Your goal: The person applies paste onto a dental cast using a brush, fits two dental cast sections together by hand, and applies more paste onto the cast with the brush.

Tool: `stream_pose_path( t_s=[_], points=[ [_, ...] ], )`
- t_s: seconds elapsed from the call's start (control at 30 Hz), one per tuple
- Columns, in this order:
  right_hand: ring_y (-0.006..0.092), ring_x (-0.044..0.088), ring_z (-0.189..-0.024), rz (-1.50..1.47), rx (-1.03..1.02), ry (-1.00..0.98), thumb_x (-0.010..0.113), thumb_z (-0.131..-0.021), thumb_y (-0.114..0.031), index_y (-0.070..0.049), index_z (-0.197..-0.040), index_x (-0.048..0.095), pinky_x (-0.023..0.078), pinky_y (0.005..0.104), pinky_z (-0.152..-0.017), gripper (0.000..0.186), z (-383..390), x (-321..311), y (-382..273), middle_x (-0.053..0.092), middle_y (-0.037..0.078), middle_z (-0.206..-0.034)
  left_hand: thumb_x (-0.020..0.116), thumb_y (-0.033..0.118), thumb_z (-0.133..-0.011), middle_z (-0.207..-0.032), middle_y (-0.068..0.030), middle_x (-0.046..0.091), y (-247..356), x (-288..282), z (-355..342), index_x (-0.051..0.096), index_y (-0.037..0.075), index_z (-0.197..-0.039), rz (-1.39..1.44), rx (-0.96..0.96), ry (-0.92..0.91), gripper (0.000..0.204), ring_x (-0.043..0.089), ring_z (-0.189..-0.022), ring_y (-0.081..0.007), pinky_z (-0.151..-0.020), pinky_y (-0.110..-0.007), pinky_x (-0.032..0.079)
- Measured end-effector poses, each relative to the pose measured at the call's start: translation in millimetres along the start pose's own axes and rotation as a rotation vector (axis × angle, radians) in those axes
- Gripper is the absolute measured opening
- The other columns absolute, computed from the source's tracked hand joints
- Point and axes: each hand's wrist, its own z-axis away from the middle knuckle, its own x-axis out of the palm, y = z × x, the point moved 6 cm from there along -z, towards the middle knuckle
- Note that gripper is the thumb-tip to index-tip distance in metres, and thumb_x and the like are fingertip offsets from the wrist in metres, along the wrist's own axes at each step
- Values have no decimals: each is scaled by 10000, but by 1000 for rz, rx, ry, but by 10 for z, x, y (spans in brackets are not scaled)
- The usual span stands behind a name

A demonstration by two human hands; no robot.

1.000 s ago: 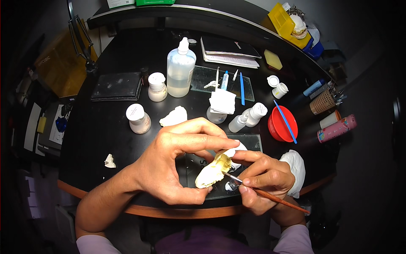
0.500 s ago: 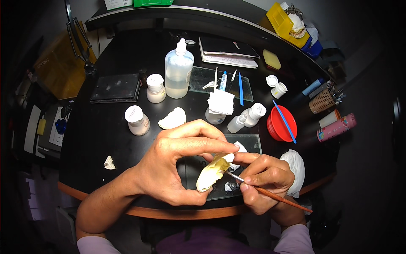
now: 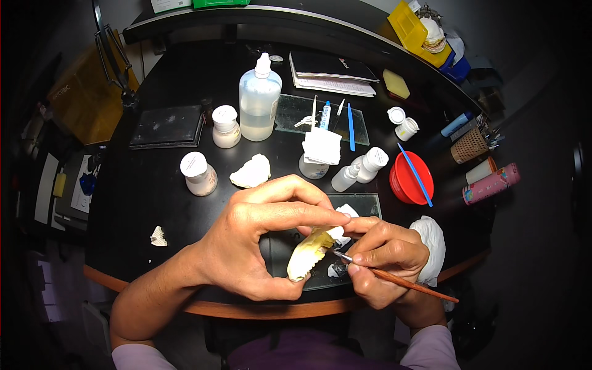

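A curved dental cast (image 3: 306, 253), pale cream with a bumpy edge, is held up above the desk. My left hand (image 3: 256, 240) grips it between the thumb below and the fingers above. In my right hand (image 3: 388, 259) is a thin brush (image 3: 401, 281) with a reddish-brown wooden handle and a metal ferrule. Its tip meets the right side of the cast; the bristles are too small to make out. One finger of my right hand reaches to the top of the cast, by the left fingertips. Under both hands lies a glass slab (image 3: 364, 203) with crumpled white bits on it.
Beyond my hands stand a large dropper bottle (image 3: 259, 111), white-capped jars (image 3: 198, 176) and a small bottle (image 3: 345, 179). To the right sit a red bowl (image 3: 408, 182) with a blue stick across it and a white tissue (image 3: 430, 246). A plaster piece (image 3: 251, 171) lies behind my left hand.
The brush and my right hand have shifted very slightly, with the handle's end a little up and right. The cast has tilted a touch in my left hand.
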Motion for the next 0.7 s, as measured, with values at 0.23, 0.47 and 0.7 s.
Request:
stream_pose_path(
  t_s=[0.23,0.47,0.7],
  points=[
    [346,755,-906,-15,-6,-19,725,-751,59,-25,-863,664,607,497,-909,153,-6,-7,0,714,124,-803,849,80,-594,-1140,-157,677,3,1,4,754,-9,-1250,12,-2,-8,668,707,-982,-206,-848,-317,605],
    [436,775,-985,-57,8,6,712,-735,106,7,-805,660,645,450,-846,132,-22,-23,-22,698,127,-780,852,69,-597,-1151,-164,673,31,-10,-12,750,-20,-1247,18,20,-16,664,709,-978,-203,-842,-318,608],
    [437,778,-976,-47,19,-8,698,-737,116,9,-812,654,651,449,-853,138,-21,-20,-9,695,129,-772,855,59,-603,-1151,-169,672,33,-10,-6,745,-25,-1251,28,14,-15,663,713,-977,-207,-844,-316,612]
  ],
)
